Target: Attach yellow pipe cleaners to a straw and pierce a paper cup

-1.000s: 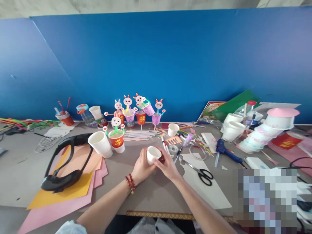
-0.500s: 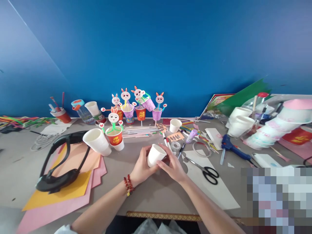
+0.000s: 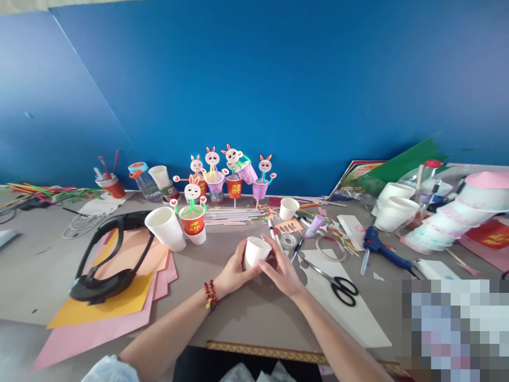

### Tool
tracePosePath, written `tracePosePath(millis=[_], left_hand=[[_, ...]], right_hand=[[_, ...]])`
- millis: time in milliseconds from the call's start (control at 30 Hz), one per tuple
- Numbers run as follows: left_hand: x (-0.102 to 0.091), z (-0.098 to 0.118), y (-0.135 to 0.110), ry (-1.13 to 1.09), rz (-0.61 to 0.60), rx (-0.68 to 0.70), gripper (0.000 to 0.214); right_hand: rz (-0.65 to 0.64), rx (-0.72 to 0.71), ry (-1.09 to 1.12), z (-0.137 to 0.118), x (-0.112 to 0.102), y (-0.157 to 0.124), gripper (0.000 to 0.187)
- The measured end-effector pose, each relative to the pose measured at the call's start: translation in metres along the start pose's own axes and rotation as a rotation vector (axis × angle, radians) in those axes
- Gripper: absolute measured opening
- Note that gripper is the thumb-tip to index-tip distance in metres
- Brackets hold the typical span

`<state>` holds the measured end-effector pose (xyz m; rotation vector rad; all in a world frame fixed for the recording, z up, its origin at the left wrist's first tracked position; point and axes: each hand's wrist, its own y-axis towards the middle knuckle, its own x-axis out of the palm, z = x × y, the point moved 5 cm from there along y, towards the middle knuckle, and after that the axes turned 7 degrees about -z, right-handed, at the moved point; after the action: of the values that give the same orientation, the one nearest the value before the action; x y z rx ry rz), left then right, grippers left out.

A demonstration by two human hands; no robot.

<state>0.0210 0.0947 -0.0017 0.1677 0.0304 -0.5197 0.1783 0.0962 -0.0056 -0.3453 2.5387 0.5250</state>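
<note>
A small white paper cup (image 3: 255, 251) stands upright between my two hands, low over the grey table (image 3: 246, 313). My left hand (image 3: 231, 272), with a red bead bracelet at the wrist, wraps round the cup's left side. My right hand (image 3: 283, 270) closes on its right side, where a bit of dark red shows under the fingers. Black scissors (image 3: 337, 283) lie on a white sheet just right of my right hand. A tape roll (image 3: 288, 241) and marker pens (image 3: 273, 232) lie just beyond the cup.
Bunny-faced paper cup figures (image 3: 233, 178) stand along the blue wall. A stack of white cups (image 3: 166, 228) lies on its side at left, by coloured paper sheets (image 3: 115, 297) and a black headset (image 3: 107, 257). A blue glue gun (image 3: 377, 249) and more cups (image 3: 392, 209) sit at right.
The cup was tilted half a second ago and now stands upright between my hands. The view has shifted slightly; my hands stay in the same place.
</note>
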Motion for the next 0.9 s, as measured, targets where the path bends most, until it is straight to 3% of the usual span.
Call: tracePosePath(millis=[133, 500, 733, 900], left_hand=[[0.0, -0.004, 0.002, -0.028, -0.043, -0.014, 0.072], [0.001, -0.006, 0.0, 0.035, 0.003, -0.026, 0.068], [0.0, -0.007, -0.004, 0.275, 0.058, 0.105, 0.066], [0.0, 0.007, -0.003, 0.422, 0.072, 0.244, 0.064]], right_hand=[[-0.072, 0.025, 0.079, 0.002, 0.003, 0.003, 0.061], [-0.155, 0.067, 0.213, 0.003, 0.007, -0.001, 0.069], [-0.147, -0.068, 0.202, -0.013, 0.001, -0.004, 0.075], [-0.101, -0.08, 0.136, -0.018, -0.001, -0.005, 0.081]])
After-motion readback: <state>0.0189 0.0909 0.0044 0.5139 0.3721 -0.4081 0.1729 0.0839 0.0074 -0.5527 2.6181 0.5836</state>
